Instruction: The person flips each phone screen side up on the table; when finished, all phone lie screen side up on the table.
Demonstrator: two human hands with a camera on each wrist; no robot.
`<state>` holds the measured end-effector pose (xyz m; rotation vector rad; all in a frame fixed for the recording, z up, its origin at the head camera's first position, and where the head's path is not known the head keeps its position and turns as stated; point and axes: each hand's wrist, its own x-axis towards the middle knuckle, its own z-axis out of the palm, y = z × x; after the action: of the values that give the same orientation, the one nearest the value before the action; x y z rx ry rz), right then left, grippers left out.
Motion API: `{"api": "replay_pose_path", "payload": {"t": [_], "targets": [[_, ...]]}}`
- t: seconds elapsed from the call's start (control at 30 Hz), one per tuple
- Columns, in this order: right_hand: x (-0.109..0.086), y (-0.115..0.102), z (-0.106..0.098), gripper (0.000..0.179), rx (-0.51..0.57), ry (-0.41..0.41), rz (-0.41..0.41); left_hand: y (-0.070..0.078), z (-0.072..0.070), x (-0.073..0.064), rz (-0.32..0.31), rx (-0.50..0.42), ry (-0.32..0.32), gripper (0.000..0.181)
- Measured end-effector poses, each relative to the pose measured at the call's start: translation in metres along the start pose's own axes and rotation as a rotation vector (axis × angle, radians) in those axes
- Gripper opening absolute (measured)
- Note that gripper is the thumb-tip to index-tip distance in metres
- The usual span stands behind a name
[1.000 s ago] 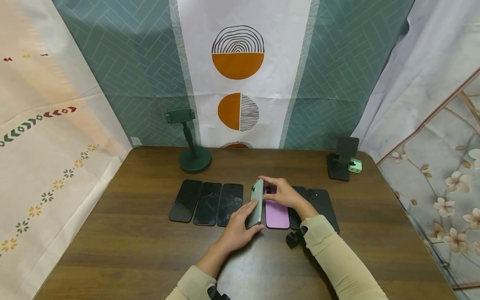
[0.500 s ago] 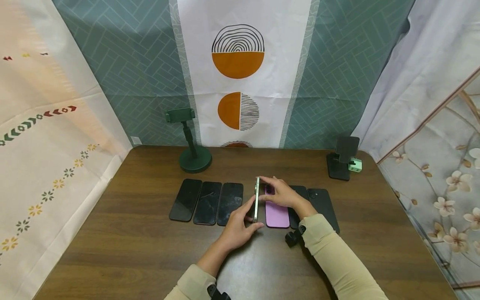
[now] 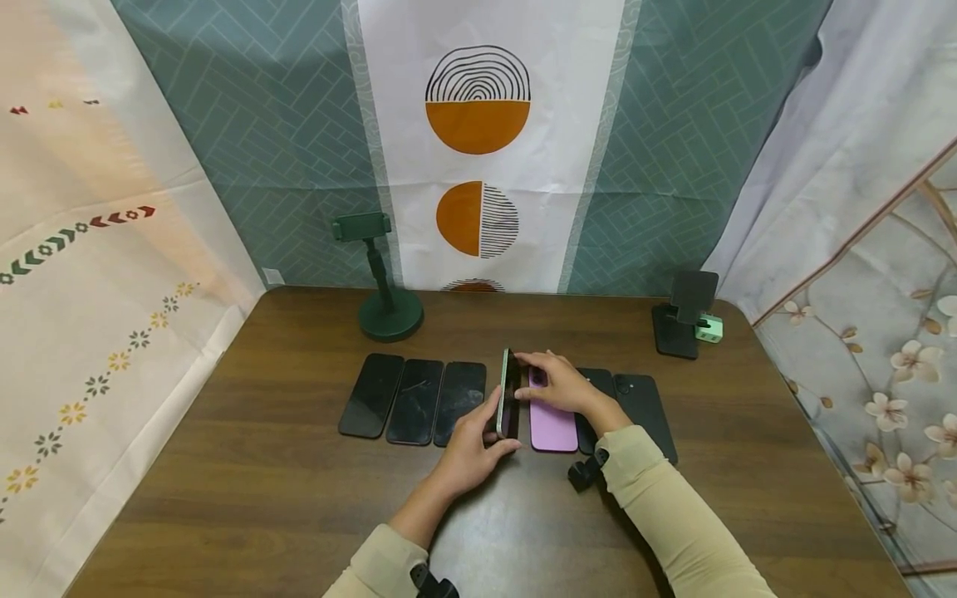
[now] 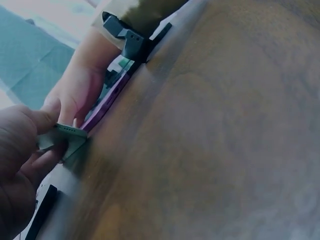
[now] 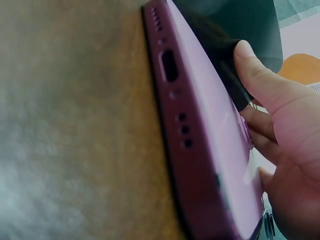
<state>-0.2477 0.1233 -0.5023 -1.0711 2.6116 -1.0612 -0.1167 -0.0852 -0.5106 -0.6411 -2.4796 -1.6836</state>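
Note:
Both hands hold a light green smartphone (image 3: pixel 507 399) up on its long edge, its dark screen turned to the right in the head view. My left hand (image 3: pixel 465 448) grips its lower part, thumb at the near end, as the left wrist view also shows. At the far end, my right hand (image 3: pixel 562 384) pinches it; the right wrist view has the thumb on the dark screen (image 5: pixel 240 25). A pink-purple phone (image 3: pixel 553 428) lies face down under the right hand. To the left, three dark phones (image 3: pixel 414 402) lie in a row.
Two more dark phones (image 3: pixel 646 415) lie right of the pink one, partly behind the right forearm. A green phone stand (image 3: pixel 391 316) stands at the back left. A black stand (image 3: pixel 675 332) and small mint-green box (image 3: pixel 709 328) are at the back right of the wooden table (image 3: pixel 247 465).
The green phone has turned about its long side: first its green back showed, then its thin edge, and now its dark screen. Both hands have stayed nearly in place.

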Motion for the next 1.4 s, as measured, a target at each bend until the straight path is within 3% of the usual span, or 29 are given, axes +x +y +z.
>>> {"api": "replay_pose_path", "payload": {"t": [0.37,0.63,0.93,1.23,1.4], "targets": [[-0.003,0.003,0.002,0.068,0.0,0.011,0.02,-0.004,-0.004,0.003,0.022,-0.031,0.061,0.092],[-0.004,0.004,0.002,0.066,-0.004,0.04,-0.001,-0.004,-0.009,0.004,0.063,0.288,0.151,0.089],[-0.005,0.003,0.001,0.064,0.002,0.025,0.035,-0.006,-0.011,0.003,0.029,0.437,0.122,0.09],[-0.004,0.003,0.0,0.063,-0.004,0.017,0.043,-0.005,-0.01,0.001,-0.077,0.494,0.074,0.076],[-0.004,0.004,0.0,0.063,-0.007,0.014,0.042,-0.003,-0.01,0.001,-0.106,0.534,0.04,0.071]]}}
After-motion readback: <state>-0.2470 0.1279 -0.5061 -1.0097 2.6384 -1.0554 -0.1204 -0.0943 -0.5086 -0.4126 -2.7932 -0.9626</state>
